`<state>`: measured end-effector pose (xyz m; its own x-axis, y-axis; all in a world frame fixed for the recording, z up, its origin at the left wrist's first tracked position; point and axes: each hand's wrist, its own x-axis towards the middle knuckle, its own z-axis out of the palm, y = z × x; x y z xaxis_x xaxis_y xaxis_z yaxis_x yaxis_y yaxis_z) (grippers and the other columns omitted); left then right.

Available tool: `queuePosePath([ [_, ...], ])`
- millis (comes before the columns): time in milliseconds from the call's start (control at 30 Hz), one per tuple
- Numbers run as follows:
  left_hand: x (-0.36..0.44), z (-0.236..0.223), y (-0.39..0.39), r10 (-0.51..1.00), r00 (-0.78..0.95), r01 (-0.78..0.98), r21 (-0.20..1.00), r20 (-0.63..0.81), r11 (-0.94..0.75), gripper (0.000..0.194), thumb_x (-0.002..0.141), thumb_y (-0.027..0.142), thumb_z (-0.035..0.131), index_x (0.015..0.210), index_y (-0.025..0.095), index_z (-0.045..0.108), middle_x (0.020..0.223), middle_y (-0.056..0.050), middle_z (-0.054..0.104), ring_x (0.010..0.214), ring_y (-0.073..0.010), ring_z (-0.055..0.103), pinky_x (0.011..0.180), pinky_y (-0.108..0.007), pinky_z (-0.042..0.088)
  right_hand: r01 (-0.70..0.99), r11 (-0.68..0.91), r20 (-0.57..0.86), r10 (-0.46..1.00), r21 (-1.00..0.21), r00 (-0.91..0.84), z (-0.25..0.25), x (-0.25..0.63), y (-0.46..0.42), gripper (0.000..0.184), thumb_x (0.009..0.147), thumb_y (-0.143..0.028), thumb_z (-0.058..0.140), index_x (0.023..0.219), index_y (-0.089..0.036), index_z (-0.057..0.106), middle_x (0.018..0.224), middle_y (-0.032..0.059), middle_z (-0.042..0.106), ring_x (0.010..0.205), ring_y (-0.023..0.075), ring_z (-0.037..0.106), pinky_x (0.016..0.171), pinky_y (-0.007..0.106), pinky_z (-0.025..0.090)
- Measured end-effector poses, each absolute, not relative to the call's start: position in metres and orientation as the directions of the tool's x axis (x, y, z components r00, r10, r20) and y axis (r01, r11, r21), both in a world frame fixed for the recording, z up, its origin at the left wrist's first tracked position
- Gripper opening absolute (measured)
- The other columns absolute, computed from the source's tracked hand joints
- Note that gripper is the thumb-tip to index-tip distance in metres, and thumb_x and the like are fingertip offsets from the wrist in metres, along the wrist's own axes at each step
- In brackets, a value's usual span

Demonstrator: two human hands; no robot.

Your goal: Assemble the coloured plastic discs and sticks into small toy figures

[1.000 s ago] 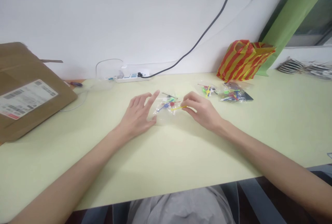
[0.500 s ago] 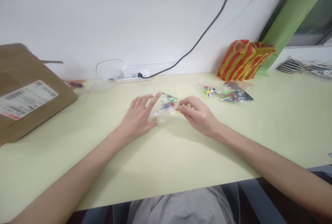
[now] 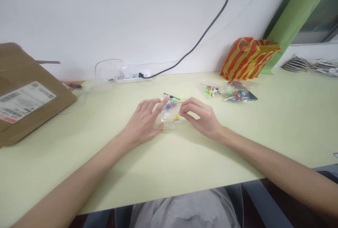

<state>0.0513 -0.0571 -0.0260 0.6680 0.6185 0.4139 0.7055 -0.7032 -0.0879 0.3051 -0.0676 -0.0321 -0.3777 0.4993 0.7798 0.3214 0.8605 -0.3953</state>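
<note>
My left hand (image 3: 145, 119) rests at the left of a small clear plastic bag (image 3: 167, 125). Its fingers are spread, with thumb and index finger apart along the bag's edge. My right hand (image 3: 200, 115) is pinched closed at the bag's right side, its fingertips at a small yellow plastic piece (image 3: 176, 117) that it appears to hold; the exact grip is partly hidden. Blue piece (image 3: 168, 106) and red piece (image 3: 173, 105) lie close together in or on the bag. Just behind them lies a thin black piece (image 3: 172, 96), with some green beside it.
To the right lie two more clear bags of coloured pieces, one nearer (image 3: 211, 90) and one farther (image 3: 234, 94) on a dark flat object. A striped bag (image 3: 248, 59) stands behind. A cardboard box (image 3: 34, 94) sits left; a power strip (image 3: 132, 78) lies by the wall.
The yellow piece has turned from lying sideways to a short, star-like outline nearer me. My right hand shifted slightly left with it. My left hand moved slightly right.
</note>
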Motion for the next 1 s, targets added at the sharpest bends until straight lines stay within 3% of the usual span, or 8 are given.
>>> queuePosePath([
  [167, 0.055, -0.024, -0.062, 0.628, 0.664, 0.699, -0.037, 0.406, -0.715, 0.094, 0.091, 0.032, 0.059, 0.166, 0.026, 0.002, 0.145, -0.014, 0.048, 0.131, -0.0338, 0.047, 0.111, -0.051, 0.037, 0.253, 0.812, 0.768, 0.581, -0.526, -0.268, -0.027, 0.301, -0.073, 0.013, 0.097, -0.020, 0.065, 0.085, -0.021, 0.062, 0.084, 0.0041, 0.064, 0.079, 0.0173, 0.063, 0.067, 0.031, 0.054],
  [300, 0.057, -0.024, -0.065, 0.623, 0.664, 0.691, -0.019, 0.413, -0.723, 0.097, 0.091, 0.033, 0.060, 0.165, 0.028, -0.001, 0.144, -0.014, 0.049, 0.130, -0.0338, 0.048, 0.110, -0.052, 0.038, 0.135, 0.685, 0.654, 0.726, -0.716, -0.212, -0.026, 0.296, -0.076, 0.012, 0.092, -0.029, 0.074, 0.087, -0.021, 0.067, 0.087, 0.0036, 0.069, 0.081, 0.0177, 0.068, 0.075, 0.034, 0.060],
  [433, 0.057, -0.024, -0.065, 0.619, 0.652, 0.695, -0.017, 0.437, -0.719, 0.099, 0.090, 0.030, 0.059, 0.165, 0.030, -0.006, 0.142, -0.014, 0.049, 0.130, -0.0333, 0.048, 0.110, -0.051, 0.039, -0.117, 0.457, 0.472, 0.858, -0.882, -0.203, -0.025, 0.290, -0.080, 0.023, 0.085, -0.036, 0.081, 0.097, -0.021, 0.069, 0.093, 0.0039, 0.073, 0.083, 0.0199, 0.075, 0.079, 0.036, 0.064],
  [533, 0.056, -0.025, -0.063, 0.615, 0.647, 0.692, -0.008, 0.450, -0.722, 0.104, 0.088, 0.030, 0.062, 0.164, 0.030, -0.010, 0.140, -0.014, 0.049, 0.129, -0.0340, 0.048, 0.108, -0.052, 0.040, -0.210, 0.381, 0.429, 0.858, -0.901, -0.282, -0.024, 0.288, -0.082, 0.024, 0.088, -0.033, 0.079, 0.105, -0.021, 0.067, 0.100, 0.0052, 0.075, 0.094, 0.0220, 0.076, 0.087, 0.039, 0.064],
  [633, 0.054, -0.026, -0.061, 0.615, 0.652, 0.689, -0.006, 0.443, -0.725, 0.108, 0.085, 0.031, 0.064, 0.165, 0.030, -0.009, 0.141, -0.014, 0.048, 0.128, -0.0348, 0.048, 0.107, -0.053, 0.041, -0.186, 0.350, 0.396, 0.840, -0.918, -0.372, -0.025, 0.288, -0.082, 0.027, 0.090, -0.032, 0.076, 0.112, -0.022, 0.065, 0.102, 0.0062, 0.077, 0.101, 0.0227, 0.076, 0.093, 0.041, 0.062],
  [867, 0.055, -0.027, -0.061, 0.593, 0.667, 0.669, -0.011, 0.450, -0.744, 0.104, 0.088, 0.031, 0.062, 0.164, 0.031, -0.009, 0.138, -0.013, 0.050, 0.124, -0.0337, 0.050, 0.105, -0.051, 0.041, -0.148, 0.363, 0.391, 0.868, -0.920, -0.304, -0.024, 0.288, -0.081, 0.039, 0.083, -0.040, 0.083, 0.108, -0.024, 0.058, 0.100, 0.0016, 0.069, 0.085, 0.0186, 0.076, 0.082, 0.037, 0.064],
  [1000, 0.056, -0.026, -0.063, 0.580, 0.668, 0.653, 0.005, 0.467, -0.757, 0.104, 0.088, 0.030, 0.062, 0.164, 0.033, -0.009, 0.139, -0.012, 0.050, 0.124, -0.0334, 0.050, 0.106, -0.051, 0.041, -0.142, 0.398, 0.422, 0.845, -0.906, -0.329, -0.021, 0.288, -0.082, 0.029, 0.087, -0.038, 0.078, 0.099, -0.023, 0.057, 0.103, 0.0011, 0.062, 0.082, 0.0165, 0.074, 0.080, 0.036, 0.065],
])
